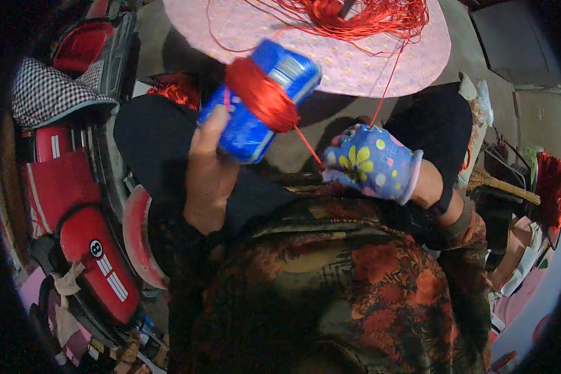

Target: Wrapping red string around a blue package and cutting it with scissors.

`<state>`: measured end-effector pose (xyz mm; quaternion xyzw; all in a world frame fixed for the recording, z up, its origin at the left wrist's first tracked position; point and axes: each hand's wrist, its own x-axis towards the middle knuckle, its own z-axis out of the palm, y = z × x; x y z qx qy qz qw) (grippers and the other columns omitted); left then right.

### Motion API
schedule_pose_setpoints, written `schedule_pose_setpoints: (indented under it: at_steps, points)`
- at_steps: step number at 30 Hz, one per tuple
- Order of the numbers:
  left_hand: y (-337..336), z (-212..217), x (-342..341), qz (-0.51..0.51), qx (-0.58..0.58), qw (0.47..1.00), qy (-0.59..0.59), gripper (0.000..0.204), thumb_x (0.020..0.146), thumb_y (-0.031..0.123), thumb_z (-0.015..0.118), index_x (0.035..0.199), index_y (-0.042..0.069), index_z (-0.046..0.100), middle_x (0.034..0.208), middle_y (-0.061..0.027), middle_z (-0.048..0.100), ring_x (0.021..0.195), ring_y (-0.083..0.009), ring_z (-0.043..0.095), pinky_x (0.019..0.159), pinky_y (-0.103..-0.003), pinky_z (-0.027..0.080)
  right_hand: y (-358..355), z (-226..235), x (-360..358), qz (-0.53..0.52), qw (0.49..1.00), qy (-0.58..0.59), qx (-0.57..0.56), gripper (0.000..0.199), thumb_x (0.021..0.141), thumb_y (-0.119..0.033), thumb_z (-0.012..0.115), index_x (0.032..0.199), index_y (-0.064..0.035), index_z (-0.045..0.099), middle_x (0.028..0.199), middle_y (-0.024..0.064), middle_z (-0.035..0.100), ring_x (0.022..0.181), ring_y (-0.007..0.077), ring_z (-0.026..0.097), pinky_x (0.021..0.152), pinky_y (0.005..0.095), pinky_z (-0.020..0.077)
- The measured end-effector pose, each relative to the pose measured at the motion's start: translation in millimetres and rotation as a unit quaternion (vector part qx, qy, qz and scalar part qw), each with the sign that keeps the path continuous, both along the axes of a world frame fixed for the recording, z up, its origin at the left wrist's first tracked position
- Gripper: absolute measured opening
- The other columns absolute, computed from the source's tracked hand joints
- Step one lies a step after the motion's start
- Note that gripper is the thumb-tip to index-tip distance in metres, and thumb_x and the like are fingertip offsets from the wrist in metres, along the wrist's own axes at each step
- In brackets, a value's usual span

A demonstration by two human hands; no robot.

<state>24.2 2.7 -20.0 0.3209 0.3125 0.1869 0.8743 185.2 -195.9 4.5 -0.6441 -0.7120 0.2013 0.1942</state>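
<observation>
A blue can (262, 103) wrapped w/ red thread (262, 93) sits gripped in the bare left hand (209, 165), fingers curled round its lower end. A strand runs taut to the right hand (371, 162), in a flowered glove, pinching it. Beyond both hands, loose thread (355, 15) lies on a pink dotted cloth (361, 62).

The can (262, 103) is bright blue with a silvery patch, wound about its middle with red thread (262, 93). The right hand (373, 163) wears a blue glove dotted with yellow flowers and pink spots. The round cloth (355, 62) is pale pink with tiny specks, and the checked fabric (47, 90) is black and white.
</observation>
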Motion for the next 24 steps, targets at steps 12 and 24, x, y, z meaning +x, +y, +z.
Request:
schedule_pose_setpoints:
  at_steps: [12, 24]
  points:
    - [-9, 27, -21, -0.281, -0.040, 0.959, -0.010, 0.049, 0.075, 0.030, 0.070, 0.114, 0.004, 0.056, 0.097, -0.0025, 0.061, 0.088, -0.0104, 0.060, 0.078, -0.026, 0.049, 20, -24, 40, -0.213, 0.931, 0.292, -0.055, 0.024, 0.088, -0.028, 0.063, 0.094, -0.0037, 0.064, 0.085, 0.0092, 0.067, 0.077, 0.0200, 0.063, 0.074, 0.0322, 0.0487]
    - [-4, -6, -9, -0.190, 0.233, 0.946, 0.124, 0.039, 0.081, 0.024, 0.072, 0.108, 0.000, 0.057, 0.093, -0.0051, 0.062, 0.080, -0.0106, 0.061, 0.075, -0.026, 0.050, 20, 26, 15, 0.023, 0.998, 0.053, 0.040, 0.017, 0.080, -0.024, 0.070, 0.083, -0.0112, 0.061, 0.072, 0.0096, 0.062, 0.067, 0.0305, 0.063, 0.059, 0.0368, 0.0490]
